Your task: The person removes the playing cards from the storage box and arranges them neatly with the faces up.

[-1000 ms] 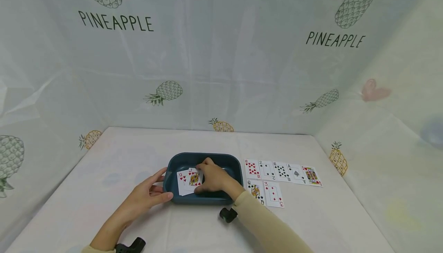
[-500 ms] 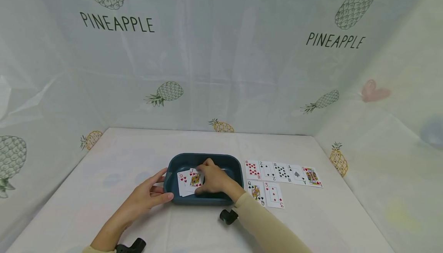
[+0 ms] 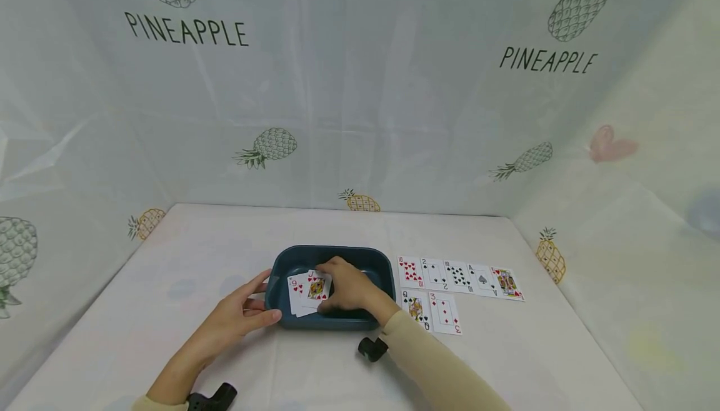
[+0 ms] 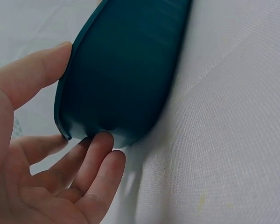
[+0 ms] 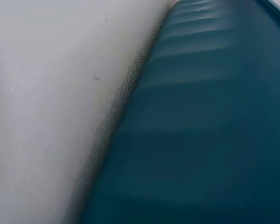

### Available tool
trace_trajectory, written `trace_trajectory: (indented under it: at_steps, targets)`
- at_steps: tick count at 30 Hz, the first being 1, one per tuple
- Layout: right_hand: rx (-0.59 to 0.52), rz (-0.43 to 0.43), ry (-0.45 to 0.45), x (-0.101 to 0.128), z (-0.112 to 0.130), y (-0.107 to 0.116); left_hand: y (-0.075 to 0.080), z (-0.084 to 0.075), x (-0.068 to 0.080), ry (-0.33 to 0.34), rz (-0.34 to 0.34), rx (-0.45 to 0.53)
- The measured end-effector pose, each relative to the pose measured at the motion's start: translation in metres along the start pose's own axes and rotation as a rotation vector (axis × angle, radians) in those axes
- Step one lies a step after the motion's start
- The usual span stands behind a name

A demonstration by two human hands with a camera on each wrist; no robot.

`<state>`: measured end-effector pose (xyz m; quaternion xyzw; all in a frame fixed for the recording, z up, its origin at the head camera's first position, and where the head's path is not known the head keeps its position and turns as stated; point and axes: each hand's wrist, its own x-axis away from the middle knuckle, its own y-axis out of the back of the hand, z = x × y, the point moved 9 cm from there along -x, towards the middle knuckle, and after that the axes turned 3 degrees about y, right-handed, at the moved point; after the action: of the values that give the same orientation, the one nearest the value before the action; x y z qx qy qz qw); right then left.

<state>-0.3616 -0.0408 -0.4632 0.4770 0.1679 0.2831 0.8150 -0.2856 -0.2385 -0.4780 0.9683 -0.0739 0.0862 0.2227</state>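
Note:
A dark blue tray [image 3: 332, 323] stands on the white cloth, with overlapping playing cards [image 3: 298, 298] face up in its left half. Hearts show on the leftmost card, and a jack [image 3: 317, 289] lies over it. My right hand [image 3: 350, 286] reaches into the tray and holds the jack's edges between thumb and fingers; how many cards it grips is hidden. At the tray's left end my left hand [image 3: 236, 314] holds the corner, thumb on the rim and curled fingers against the end wall [image 4: 116, 93]. Only the tray's outer side [image 5: 191, 121] fills the right wrist view.
Right of the tray, a row of several face-up cards [image 3: 457, 277] lies on the cloth. Below it are a queen [image 3: 415, 310] and a three of diamonds [image 3: 444, 314]. A pineapple-print sheet [image 3: 360, 86] rises behind the table and at its sides.
The right hand's fingers have shifted very slightly at the cards. The left hand and tray stay in place; the head view has tilted a little.

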Motion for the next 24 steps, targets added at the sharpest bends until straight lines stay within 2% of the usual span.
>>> trace_trajectory:
  at_steps: [7,12,18,24]
  targets:
    - [-0.072,0.01,-0.014,-0.002,-0.004,-0.003,0.0,0.0,0.001,-0.005,-0.003,0.005]
    - [-0.089,-0.005,0.034,0.001,-0.003,0.002,-0.001,0.001,0.001,-0.004,-0.001,-0.001]
    - [-0.085,-0.019,0.086,0.008,0.0,0.022,-0.001,0.002,0.001,-0.003,-0.004,0.004]
    - [-0.1,-0.035,0.105,0.025,-0.004,0.052,-0.001,0.001,0.0,0.0,-0.01,-0.008]
